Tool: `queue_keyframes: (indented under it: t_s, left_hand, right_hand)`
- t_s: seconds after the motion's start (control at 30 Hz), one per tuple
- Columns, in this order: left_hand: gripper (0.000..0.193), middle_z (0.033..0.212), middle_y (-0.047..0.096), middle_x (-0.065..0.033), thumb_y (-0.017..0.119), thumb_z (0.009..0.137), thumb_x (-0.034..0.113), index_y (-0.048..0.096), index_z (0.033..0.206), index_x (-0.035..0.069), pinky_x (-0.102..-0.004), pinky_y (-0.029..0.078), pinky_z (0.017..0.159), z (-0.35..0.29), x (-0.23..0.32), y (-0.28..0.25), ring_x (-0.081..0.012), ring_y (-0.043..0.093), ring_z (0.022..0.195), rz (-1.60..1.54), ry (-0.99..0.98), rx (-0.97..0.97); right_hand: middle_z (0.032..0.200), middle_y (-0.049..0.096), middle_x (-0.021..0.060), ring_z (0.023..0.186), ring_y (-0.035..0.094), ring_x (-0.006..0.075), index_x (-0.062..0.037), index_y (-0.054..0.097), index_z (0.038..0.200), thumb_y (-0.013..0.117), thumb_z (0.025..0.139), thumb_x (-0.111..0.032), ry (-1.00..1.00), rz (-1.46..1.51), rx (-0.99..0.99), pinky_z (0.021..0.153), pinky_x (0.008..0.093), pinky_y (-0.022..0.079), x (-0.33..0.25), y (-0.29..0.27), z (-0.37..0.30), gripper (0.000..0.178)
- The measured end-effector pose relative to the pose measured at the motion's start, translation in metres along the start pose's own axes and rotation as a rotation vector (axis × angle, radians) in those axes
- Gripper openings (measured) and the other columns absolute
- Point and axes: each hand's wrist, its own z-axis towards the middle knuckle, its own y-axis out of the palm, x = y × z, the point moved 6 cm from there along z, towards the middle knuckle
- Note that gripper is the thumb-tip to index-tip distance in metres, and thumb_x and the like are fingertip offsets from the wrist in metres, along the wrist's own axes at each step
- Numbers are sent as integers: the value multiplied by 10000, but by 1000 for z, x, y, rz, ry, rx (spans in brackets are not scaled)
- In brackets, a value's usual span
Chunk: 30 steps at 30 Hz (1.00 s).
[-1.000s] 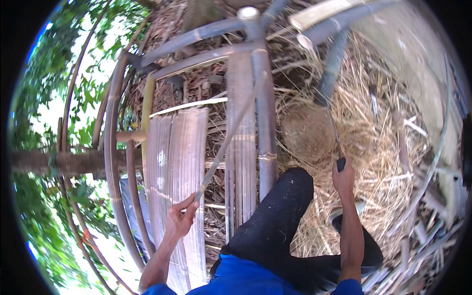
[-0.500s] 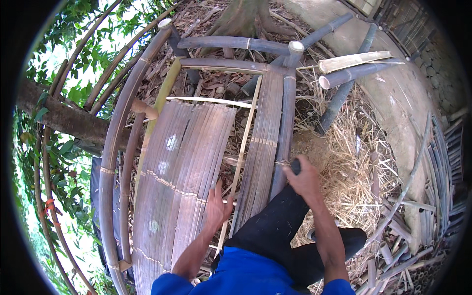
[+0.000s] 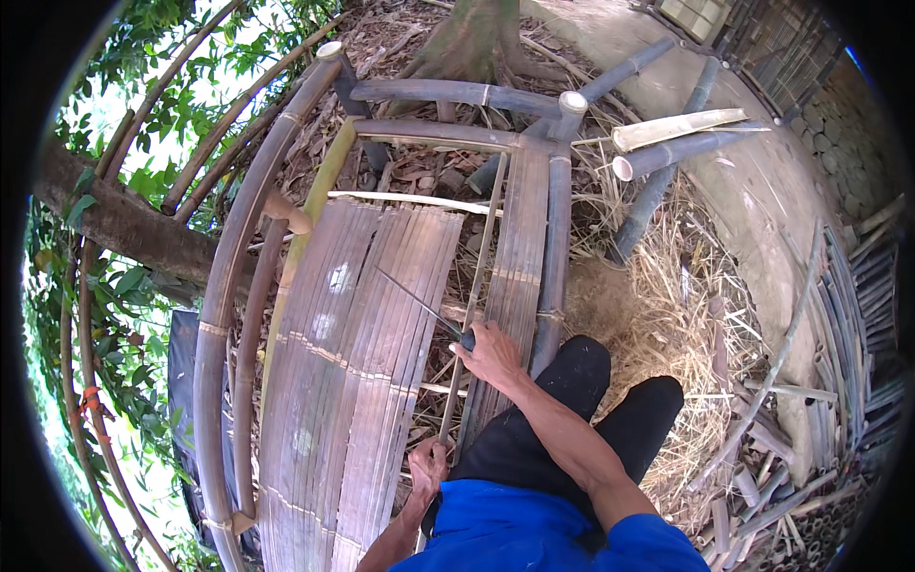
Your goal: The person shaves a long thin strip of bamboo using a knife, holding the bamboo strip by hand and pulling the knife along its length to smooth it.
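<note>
Knife [image 3: 419,307] swung over w/ right hand [image 3: 491,351]; blade long, thin, dark.

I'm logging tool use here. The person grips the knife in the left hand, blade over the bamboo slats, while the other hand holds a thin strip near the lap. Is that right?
Not quite: the head view shows the knife in the right hand, not the left. Its blade does lie over the bamboo slats, and the left hand holds the thin strip near the lap.
</note>
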Motion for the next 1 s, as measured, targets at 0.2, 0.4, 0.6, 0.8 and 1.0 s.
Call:
queue_keyframes:
  t_s: [0.2,0.4,0.6,0.8,1.0]
  left_hand:
    - [409,618,595,-144,563,1002,315,687,813,-26,-384,434,550,3,-10,9,-216,559,554,-14,-224,-55]
    - [406,587,578,-83,581,1006,311,688,785,-12,-365,427,553,18,0,19,-166,554,555,-9,-185,-52]
    - [448,632,611,-159,561,1026,343,673,787,-19,-397,449,564,31,16,29,-240,572,543,-36,-62,-29]
    - [400,663,603,-189,502,1054,298,640,820,5,-474,451,686,57,27,38,-394,606,656,65,-22,-71]
    - [289,923,649,-273,531,1036,225,685,1072,-16,-522,494,737,64,33,53,-455,641,824,332,71,44]
  right_hand:
    - [1015,676,298,910,695,461,32,558,1197,805,840,-340,36,90,-48,782,538,559,-3,2,10,571]
    - [940,694,294,915,694,461,71,564,1155,810,832,-271,85,145,5,794,520,556,5,-8,22,531]
    - [945,694,297,920,693,469,49,578,1084,813,822,-268,111,184,41,780,526,549,20,-11,38,474]
    - [937,689,303,899,687,470,52,589,1060,804,832,-298,134,191,83,784,524,544,22,-23,52,470]
    - [987,682,284,968,665,452,54,625,1096,801,829,-315,85,97,38,842,501,534,32,-37,26,488]
